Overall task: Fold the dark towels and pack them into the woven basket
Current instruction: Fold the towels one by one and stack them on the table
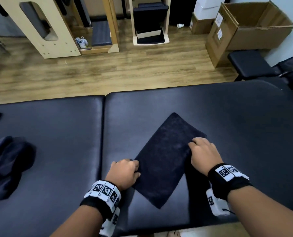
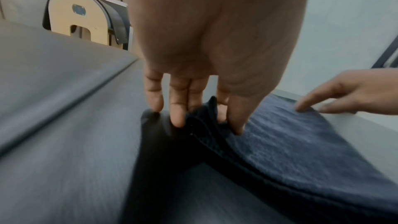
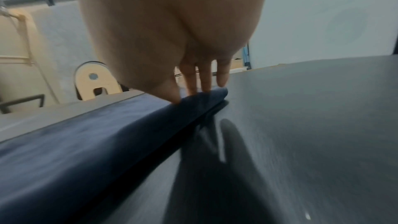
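On padded table (image 1: 57,125), left hand (image 1: 125,173) pinching folded towel (image 1: 164,159), right hand (image 1: 203,154) pressing it open-fingered, crumpled towels (image 1: 7,161) leftward.

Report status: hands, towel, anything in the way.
Left hand pinches folded towel at left corner. Right hand fingers rest on its right corner. Towel lies on table; basket unseen. Loose towel heap far left, apart.

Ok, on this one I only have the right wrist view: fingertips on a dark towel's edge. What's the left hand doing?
Observer: The left hand pinches the towel at its left corner, between thumb and fingers.
Operator: Any more cloth on the surface?
Observer: A crumpled dark pile lies on the padded table, off to the left.
Operator: And the basket?
Observer: It shows in none of the views.
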A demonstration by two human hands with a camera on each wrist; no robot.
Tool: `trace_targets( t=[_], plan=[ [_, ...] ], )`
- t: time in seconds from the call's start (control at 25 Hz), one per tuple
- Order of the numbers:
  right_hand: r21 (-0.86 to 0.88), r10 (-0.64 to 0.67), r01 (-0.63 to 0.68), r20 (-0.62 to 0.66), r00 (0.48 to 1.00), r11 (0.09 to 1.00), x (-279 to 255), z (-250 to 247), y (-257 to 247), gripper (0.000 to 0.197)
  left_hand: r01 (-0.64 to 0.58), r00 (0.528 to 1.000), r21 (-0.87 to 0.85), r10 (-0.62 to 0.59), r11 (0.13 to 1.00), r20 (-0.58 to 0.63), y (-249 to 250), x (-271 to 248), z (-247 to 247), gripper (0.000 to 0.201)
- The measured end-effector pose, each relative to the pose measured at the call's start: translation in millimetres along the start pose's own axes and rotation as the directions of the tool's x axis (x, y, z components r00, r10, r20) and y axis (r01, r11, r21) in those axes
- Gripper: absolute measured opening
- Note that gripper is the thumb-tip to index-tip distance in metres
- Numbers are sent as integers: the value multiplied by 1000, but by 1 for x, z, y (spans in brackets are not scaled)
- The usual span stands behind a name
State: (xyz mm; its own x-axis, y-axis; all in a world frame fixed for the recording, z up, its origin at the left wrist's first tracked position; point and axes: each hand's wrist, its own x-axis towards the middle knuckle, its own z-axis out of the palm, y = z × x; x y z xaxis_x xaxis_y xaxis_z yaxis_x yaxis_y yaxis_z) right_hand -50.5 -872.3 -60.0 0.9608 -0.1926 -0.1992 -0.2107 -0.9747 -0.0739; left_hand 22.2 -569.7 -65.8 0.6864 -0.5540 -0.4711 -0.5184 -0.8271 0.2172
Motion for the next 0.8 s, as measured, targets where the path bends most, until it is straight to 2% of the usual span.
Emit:
trace_targets(
  t=[0.12, 0.16, 0.24, 0.32, 0.36, 0.44, 0.52, 0.6, 0.68, 0.72, 0.8],
  plan=[
    [144, -283, 290, -67, 957, 946, -38, 22, -10, 21, -77, 993, -90, 84, 993, 78, 30, -29, 26, 18],
    [135, -306, 310, -49, 951, 941, -50, 28, -7, 16, -97, 989, -98, 107, 990, 104, 38, -38, 32, 17],
    [130, -183, 184, -20, 983, 974, -70, 38, 4, 18, -99, 987, -62, 106, 993, 120, 48, -50, 41, 16],
    [128, -26, 30, -28, 999, 991, -87, 41, 13, 32, -92, 992, 5, 92, 996, 91, 54, -57, 42, 16],
    [126, -16, 22, -47, 999, 992, -94, 40, 11, 35, -108, 992, 35, 106, 994, 63, 57, -59, 41, 15],
    [127, -129, 139, -86, 988, 982, -111, 39, 1, 27, -190, 982, 93, 189, 977, 17, 65, -62, 40, 21],
    [119, -285, 291, -64, 956, 949, -131, 41, -12, 23, -258, 966, 176, 257, 950, 25, 70, -61, 40, 40],
    [106, -317, 308, 86, 945, 946, -146, 39, -19, 47, -266, 963, 261, 268, 928, 28, 74, -59, 40, 53],
    [70, -258, 249, 197, 946, 966, -153, 38, -22, 66, -279, 959, 335, 277, 900, 56, 76, -59, 39, 51],
    [51, -251, 246, 222, 942, 968, -154, 38, -23, 66, -305, 949, 368, 312, 879, 41, 75, -58, 40, 44],
    [18, -287, 291, 247, 926, 956, -153, 36, -26, 55, -359, 921, 414, 389, 837, 13, 71, -55, 40, 30]
  ],
)
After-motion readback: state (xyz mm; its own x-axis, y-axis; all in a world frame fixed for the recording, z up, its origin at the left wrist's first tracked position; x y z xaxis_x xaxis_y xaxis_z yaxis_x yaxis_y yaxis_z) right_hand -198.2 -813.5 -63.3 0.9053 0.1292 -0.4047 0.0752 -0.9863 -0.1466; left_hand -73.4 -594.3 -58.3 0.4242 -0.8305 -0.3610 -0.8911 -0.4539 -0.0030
